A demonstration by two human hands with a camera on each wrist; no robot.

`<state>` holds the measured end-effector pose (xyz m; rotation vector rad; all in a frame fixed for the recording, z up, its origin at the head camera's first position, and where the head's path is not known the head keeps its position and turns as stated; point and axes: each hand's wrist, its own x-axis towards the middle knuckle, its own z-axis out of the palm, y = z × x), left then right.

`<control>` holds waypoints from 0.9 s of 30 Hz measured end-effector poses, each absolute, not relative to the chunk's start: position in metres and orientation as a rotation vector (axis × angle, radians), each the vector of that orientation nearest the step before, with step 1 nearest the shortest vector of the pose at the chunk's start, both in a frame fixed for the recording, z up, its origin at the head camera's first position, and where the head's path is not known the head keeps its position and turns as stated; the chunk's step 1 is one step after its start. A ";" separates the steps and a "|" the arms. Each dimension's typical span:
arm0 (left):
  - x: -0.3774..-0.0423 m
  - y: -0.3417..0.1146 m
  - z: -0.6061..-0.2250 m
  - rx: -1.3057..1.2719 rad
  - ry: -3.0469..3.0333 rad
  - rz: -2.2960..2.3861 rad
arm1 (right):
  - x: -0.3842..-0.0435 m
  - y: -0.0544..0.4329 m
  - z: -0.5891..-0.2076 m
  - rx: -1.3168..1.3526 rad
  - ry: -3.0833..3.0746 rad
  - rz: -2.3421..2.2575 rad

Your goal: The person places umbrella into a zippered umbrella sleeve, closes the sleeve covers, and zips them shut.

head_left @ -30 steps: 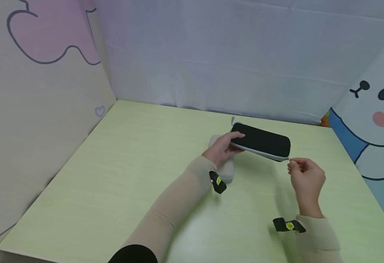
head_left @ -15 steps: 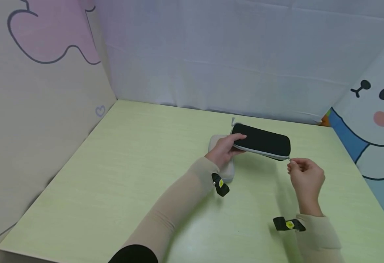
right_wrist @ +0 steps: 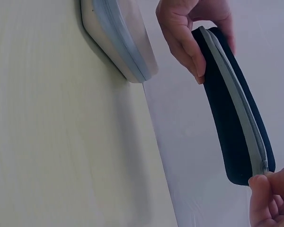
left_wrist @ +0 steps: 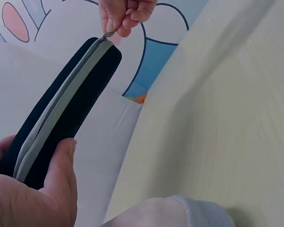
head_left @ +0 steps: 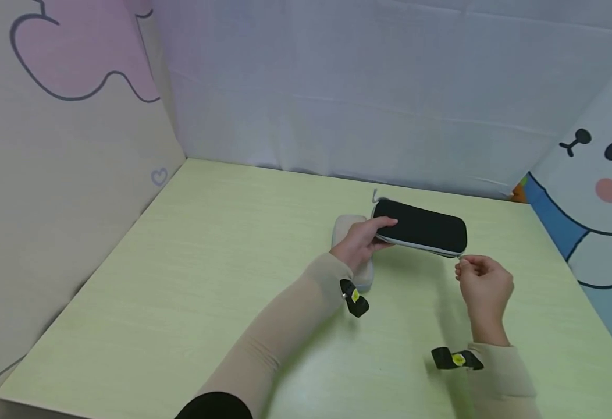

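A black zippered pencil case with grey zipper tape is held up above the table, tilted down to the right. My left hand grips its left end, thumb on the upper face and fingers beneath. At the right end, my right hand pinches the zipper pull between thumb and forefinger. In the left wrist view the two tape edges look slightly parted along the side; the inside cannot be seen. Under my left hand a beige zippered case lies on the table, partly covered by hand and wrist.
The pale wooden table reaches back to a white cloth wall. Panels with cartoon drawings stand on the left and right sides. A light fabric loop sticks up at the black case's far left corner.
My left hand and the black pencil case have shifted slightly right and down. My right hand has drifted a little left, still pinching the zipper pull. The beige case has stayed put.
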<state>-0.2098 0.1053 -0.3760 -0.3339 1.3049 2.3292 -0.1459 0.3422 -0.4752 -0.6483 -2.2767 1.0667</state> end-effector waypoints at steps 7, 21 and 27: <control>-0.211 0.096 -0.373 -0.207 1.220 2.233 | -0.150 0.360 -0.477 -0.659 -2.245 1.030; -0.209 0.100 -0.376 -0.281 1.296 2.296 | -0.147 0.355 -0.476 -0.696 -2.256 1.104; -0.207 0.104 -0.377 -0.334 1.323 2.336 | -0.147 0.348 -0.478 -0.685 -2.238 1.148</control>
